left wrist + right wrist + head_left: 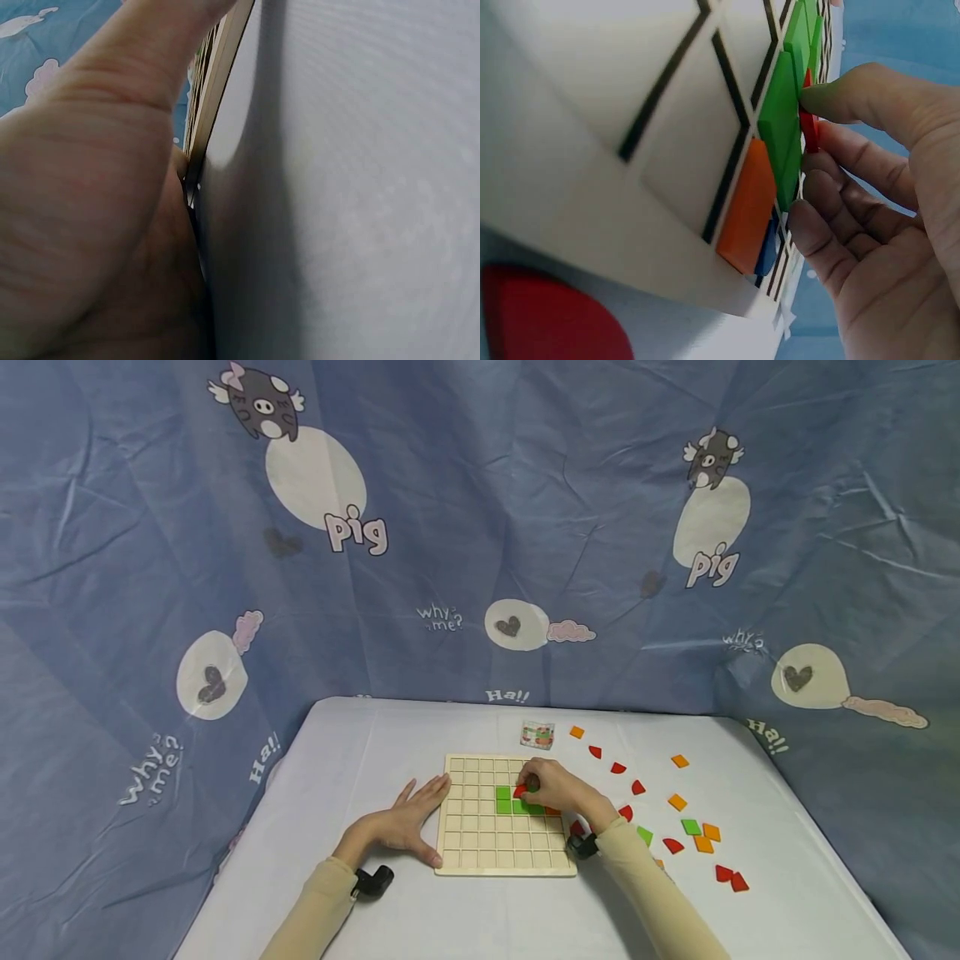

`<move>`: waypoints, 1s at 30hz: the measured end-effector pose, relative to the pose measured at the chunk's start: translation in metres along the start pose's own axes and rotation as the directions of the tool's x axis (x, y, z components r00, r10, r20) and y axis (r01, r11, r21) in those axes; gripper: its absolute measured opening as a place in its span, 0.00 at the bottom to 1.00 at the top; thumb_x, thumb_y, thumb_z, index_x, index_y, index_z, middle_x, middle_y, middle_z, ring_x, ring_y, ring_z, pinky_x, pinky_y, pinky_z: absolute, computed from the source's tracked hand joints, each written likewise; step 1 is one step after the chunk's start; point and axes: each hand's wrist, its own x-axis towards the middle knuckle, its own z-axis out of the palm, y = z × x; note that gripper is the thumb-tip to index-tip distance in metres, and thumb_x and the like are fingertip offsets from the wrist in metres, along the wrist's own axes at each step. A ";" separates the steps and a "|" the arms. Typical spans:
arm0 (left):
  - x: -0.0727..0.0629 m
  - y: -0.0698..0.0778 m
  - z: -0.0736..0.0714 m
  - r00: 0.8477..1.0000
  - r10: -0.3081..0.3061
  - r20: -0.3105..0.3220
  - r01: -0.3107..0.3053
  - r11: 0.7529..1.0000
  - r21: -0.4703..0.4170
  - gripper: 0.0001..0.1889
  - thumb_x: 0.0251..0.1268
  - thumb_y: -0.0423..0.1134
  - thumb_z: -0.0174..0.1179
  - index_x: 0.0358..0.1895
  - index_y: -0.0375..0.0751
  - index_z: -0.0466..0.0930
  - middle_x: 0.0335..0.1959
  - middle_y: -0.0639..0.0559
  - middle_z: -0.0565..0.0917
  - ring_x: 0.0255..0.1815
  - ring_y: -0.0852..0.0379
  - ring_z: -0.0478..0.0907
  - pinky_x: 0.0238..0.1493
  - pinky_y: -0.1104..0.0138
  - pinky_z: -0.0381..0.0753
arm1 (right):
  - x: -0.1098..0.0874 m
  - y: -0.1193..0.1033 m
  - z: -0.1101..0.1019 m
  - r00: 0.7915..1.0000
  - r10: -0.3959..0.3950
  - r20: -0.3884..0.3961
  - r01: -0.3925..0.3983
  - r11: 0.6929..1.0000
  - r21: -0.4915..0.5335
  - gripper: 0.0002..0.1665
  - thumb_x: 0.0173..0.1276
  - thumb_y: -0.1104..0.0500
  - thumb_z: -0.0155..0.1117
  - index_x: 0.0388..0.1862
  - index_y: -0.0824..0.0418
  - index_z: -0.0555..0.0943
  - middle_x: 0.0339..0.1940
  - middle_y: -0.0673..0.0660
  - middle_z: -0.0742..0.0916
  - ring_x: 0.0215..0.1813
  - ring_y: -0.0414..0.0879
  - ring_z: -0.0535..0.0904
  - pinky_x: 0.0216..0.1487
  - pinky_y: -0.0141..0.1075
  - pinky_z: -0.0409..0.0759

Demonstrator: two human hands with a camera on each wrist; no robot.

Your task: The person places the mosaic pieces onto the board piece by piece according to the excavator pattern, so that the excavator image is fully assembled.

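Note:
A pale wooden grid board (468,841) lies on the table. My left hand (405,820) rests at its left edge with fingers spread, the fingertips by the upper side and the thumb (112,112) by the lower corner. Over the middle of the grid, my right hand (558,787) pinches a red wedge-shaped tile (810,133) between thumb and forefinger. Several square green tiles (503,802) sit in the grid under that hand. Beside them are an orange tile (746,210) and a blue piece (766,249), which the hand hides in the head view.
Loose red tiles (672,845), orange tiles (677,802) and green tiles (691,827) are scattered right of the board, some near the right forearm. A small printed card (537,735) lies behind the board. A patterned blue cloth (465,543) hangs behind the white table (390,735).

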 end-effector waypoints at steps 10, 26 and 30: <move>0.000 0.000 -0.001 1.000 -0.007 -0.001 0.007 1.000 0.000 0.71 0.37 0.67 0.73 0.78 0.38 0.35 0.80 0.45 0.36 0.81 0.46 0.32 0.76 0.44 0.24 | -0.001 0.002 -0.003 1.000 -0.017 0.021 0.018 0.999 -0.046 0.06 0.63 0.58 0.69 0.39 0.55 0.84 0.39 0.47 0.82 0.39 0.37 0.76 0.41 0.31 0.79; 0.002 0.000 0.002 1.000 -0.009 0.005 0.009 1.000 -0.018 0.71 0.36 0.66 0.73 0.78 0.39 0.35 0.80 0.46 0.35 0.81 0.46 0.31 0.76 0.43 0.23 | -0.002 0.004 -0.001 0.999 0.012 0.051 -0.013 1.000 0.014 0.06 0.64 0.61 0.68 0.39 0.55 0.82 0.41 0.48 0.82 0.46 0.41 0.79 0.49 0.36 0.80; 0.001 0.000 0.002 1.000 -0.011 0.000 0.011 1.000 -0.020 0.71 0.36 0.65 0.74 0.78 0.38 0.35 0.80 0.45 0.35 0.81 0.46 0.31 0.76 0.43 0.24 | -0.001 0.003 -0.001 0.998 0.035 0.045 -0.037 0.998 0.042 0.08 0.63 0.62 0.68 0.40 0.55 0.81 0.41 0.48 0.83 0.44 0.40 0.78 0.46 0.36 0.79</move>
